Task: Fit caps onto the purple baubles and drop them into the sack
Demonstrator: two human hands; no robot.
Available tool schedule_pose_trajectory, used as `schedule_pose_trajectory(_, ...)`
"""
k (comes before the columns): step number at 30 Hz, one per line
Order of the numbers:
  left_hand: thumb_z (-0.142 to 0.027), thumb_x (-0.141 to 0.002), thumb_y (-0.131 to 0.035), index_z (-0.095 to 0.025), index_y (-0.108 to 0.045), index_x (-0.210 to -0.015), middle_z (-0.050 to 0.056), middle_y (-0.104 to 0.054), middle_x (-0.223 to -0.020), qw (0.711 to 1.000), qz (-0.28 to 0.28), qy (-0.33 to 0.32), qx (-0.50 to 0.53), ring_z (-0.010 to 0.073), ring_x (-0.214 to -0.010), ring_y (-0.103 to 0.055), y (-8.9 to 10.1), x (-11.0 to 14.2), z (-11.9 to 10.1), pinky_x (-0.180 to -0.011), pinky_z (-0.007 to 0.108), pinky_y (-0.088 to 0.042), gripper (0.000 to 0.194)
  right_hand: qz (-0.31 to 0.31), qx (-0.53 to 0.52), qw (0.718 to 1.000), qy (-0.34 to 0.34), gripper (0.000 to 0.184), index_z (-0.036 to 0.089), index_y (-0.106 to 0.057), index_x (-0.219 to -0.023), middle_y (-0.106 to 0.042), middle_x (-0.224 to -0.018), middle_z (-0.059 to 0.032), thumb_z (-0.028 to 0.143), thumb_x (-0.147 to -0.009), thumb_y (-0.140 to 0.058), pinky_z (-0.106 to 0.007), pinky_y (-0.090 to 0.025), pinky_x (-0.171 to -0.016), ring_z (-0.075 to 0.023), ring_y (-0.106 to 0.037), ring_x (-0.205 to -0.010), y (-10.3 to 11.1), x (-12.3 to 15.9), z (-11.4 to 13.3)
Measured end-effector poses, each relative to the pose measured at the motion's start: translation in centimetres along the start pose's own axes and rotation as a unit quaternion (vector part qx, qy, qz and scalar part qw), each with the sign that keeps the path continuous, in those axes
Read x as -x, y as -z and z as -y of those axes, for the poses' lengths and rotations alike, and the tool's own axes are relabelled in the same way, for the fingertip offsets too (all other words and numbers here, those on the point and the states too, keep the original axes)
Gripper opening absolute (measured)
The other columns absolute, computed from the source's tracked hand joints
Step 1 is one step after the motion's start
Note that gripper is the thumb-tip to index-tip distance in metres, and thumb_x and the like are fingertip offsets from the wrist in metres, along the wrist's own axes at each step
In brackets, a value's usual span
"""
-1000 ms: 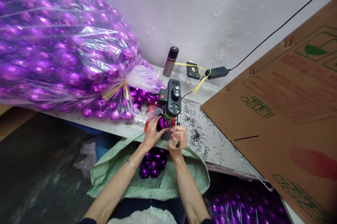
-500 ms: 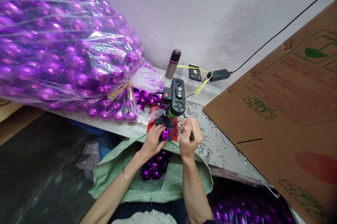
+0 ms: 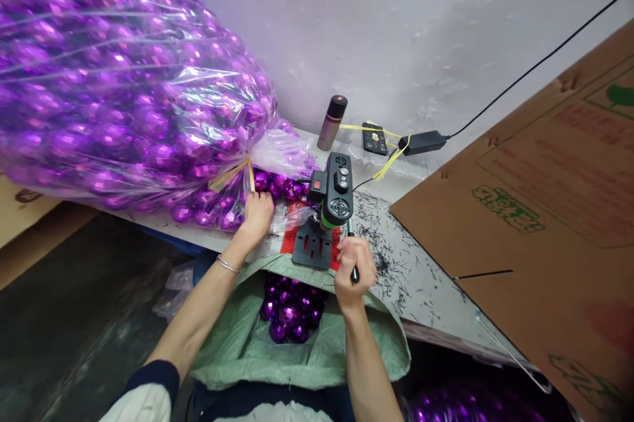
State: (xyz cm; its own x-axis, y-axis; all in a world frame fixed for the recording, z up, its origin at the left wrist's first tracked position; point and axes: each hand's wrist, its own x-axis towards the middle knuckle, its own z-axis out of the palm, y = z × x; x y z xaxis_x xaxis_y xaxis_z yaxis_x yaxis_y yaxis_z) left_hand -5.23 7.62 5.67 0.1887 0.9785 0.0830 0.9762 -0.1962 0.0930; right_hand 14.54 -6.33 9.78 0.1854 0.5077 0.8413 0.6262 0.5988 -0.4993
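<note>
A small black bench drill point(image 3: 333, 194) stands on a dark base plate point(image 3: 312, 251) at the table's front edge. My right hand point(image 3: 353, 266) is closed around the drill's black lever handle. My left hand point(image 3: 256, 212) reaches left to the loose purple faceted balls point(image 3: 208, 214) lying at the mouth of a large clear plastic bag point(image 3: 123, 85) full of the same balls; its fingers curl over them, and whether they hold one is hidden. Below the table, a green woven sack point(image 3: 302, 349) holds several purple balls point(image 3: 290, 310).
A brown cardboard sheet point(image 3: 525, 211) leans at the right. Dark shavings point(image 3: 391, 257) litter the white table. A spray can point(image 3: 331, 122), a small remote point(image 3: 374, 139) and a power adapter point(image 3: 423, 142) with its cable sit by the wall. More purple balls point(image 3: 465, 402) lie bottom right.
My left hand has left the drill base, where it held a purple ball, and moved left to the loose balls by the bag. The base plate is now bare. My right hand stays on the lever.
</note>
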Motion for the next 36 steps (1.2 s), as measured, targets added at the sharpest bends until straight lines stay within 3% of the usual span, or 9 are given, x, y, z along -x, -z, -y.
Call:
schedule_pose_trajectory(4, -0.023, -0.089, -0.065, -0.004, -0.061, -0.125, 0.027, -0.071, -0.114, 0.999, 0.000, 0.010, 0.048, 0.0405, -0.108, -0.069, -0.1, 0.6, 0.2, -0.098, 0.052, -0.049, 0.041, -0.006, -0.002, 1.000, -0.005, 0.029, 0.023, -0.049, -0.073, -0.056, -0.070, 0.0016, 0.008, -0.097, -0.045, -0.028, -0.043, -0.061, -0.0132, -0.056, -0.066, -0.1, 0.3, -0.2)
schedule_pose_trajectory(7, -0.039, -0.089, -0.069, -0.012, -0.054, -0.138, 0.021, -0.065, -0.134, 0.969, -0.064, 0.011, 0.238, 0.0369, -0.122, -0.064, 0.2, 2.0, 0.7, -0.104, 0.049, -0.048, 0.058, -0.001, -0.002, 1.000, -0.006, 0.028, 0.023, -0.050, -0.073, -0.057, -0.071, 0.0014, 0.009, -0.097, -0.046, -0.028, -0.043, -0.060, -0.0132, -0.056, -0.065, 0.0, 0.5, -0.5)
schedule_pose_trajectory(11, -0.050, -0.081, -0.074, -0.020, -0.054, -0.137, 0.011, -0.066, -0.131, 0.805, -0.109, 0.044, 0.581, 0.0269, -0.113, -0.067, 0.1, 5.1, 0.2, -0.096, 0.039, -0.053, 0.067, -0.002, -0.001, 1.000, -0.003, 0.028, 0.022, -0.050, -0.073, -0.057, -0.071, 0.0012, 0.009, -0.097, -0.046, -0.029, -0.044, -0.061, -0.0134, -0.057, -0.066, 0.0, 0.4, -0.5)
schedule_pose_trajectory(14, -0.055, -0.082, -0.073, -0.020, -0.060, -0.130, 0.007, -0.072, -0.111, 0.627, -0.024, 0.100, 0.772, 0.0200, -0.088, -0.069, -0.8, 7.8, -1.5, -0.073, 0.030, -0.056, 0.061, -0.006, -0.003, 1.000, -0.013, 0.029, 0.022, -0.051, -0.071, -0.057, -0.069, 0.0014, 0.010, -0.098, -0.046, -0.029, -0.043, -0.061, -0.0135, -0.057, -0.066, 0.1, -0.3, -0.2)
schedule_pose_trajectory(16, -0.054, -0.080, -0.076, -0.019, -0.063, -0.124, 0.006, -0.074, -0.104, 0.541, 0.030, 0.129, 0.831, 0.0186, -0.084, -0.069, -1.8, 9.1, -2.9, -0.070, 0.028, -0.056, 0.057, -0.005, -0.009, 1.000, -0.022, 0.030, 0.022, -0.052, -0.071, -0.056, -0.068, 0.0015, 0.010, -0.098, -0.047, -0.029, -0.043, -0.061, -0.0131, -0.056, -0.065, 0.2, -0.8, 0.0)
schedule_pose_trajectory(20, -0.044, -0.071, -0.087, -0.021, -0.063, -0.117, 0.005, -0.074, -0.110, 0.484, 0.050, 0.175, 0.856, 0.0182, -0.094, -0.072, -3.7, 9.9, -5.0, -0.084, 0.030, -0.058, 0.057, 0.007, -0.014, 0.999, -0.031, 0.031, 0.022, -0.052, -0.070, -0.056, -0.067, 0.0013, 0.013, -0.099, -0.047, -0.029, -0.043, -0.061, -0.0132, -0.056, -0.065, 0.5, -1.8, 0.2)
schedule_pose_trajectory(24, -0.044, -0.073, -0.087, -0.026, -0.055, -0.134, 0.007, -0.071, -0.123, 0.525, 0.044, 0.150, 0.837, 0.0227, -0.108, -0.071, -5.2, 9.4, -6.1, -0.098, 0.040, -0.056, 0.071, 0.014, -0.016, 0.999, -0.034, 0.032, 0.022, -0.049, -0.068, -0.053, -0.066, 0.0023, 0.012, -0.099, -0.047, -0.028, -0.041, -0.061, -0.0116, -0.054, -0.064, 0.6, -2.7, 0.6)
schedule_pose_trajectory(29, -0.048, -0.070, -0.087, -0.023, -0.060, -0.128, 0.010, -0.066, -0.134, 0.682, -0.057, 0.072, 0.725, 0.0286, -0.124, -0.064, -6.4, 8.8, -7.4, -0.113, 0.045, -0.047, 0.068, 0.023, -0.007, 0.999, -0.049, 0.035, 0.022, -0.045, -0.067, -0.049, -0.064, 0.0033, 0.013, -0.100, -0.047, -0.028, -0.040, -0.061, -0.0103, -0.050, -0.062, 0.6, -3.8, 1.4)
schedule_pose_trajectory(36, -0.043, -0.074, -0.085, -0.023, -0.060, -0.123, 0.010, -0.070, -0.118, 0.825, -0.094, 0.030, 0.557, 0.0286, -0.111, -0.067, -7.5, 8.6, -8.1, -0.102, 0.047, -0.052, 0.058, 0.032, -0.006, 0.998, -0.054, 0.034, 0.022, -0.046, -0.068, -0.048, -0.065, 0.0032, 0.014, -0.101, -0.046, -0.027, -0.041, -0.062, -0.0103, -0.051, -0.063, 0.8, -3.7, 1.5)
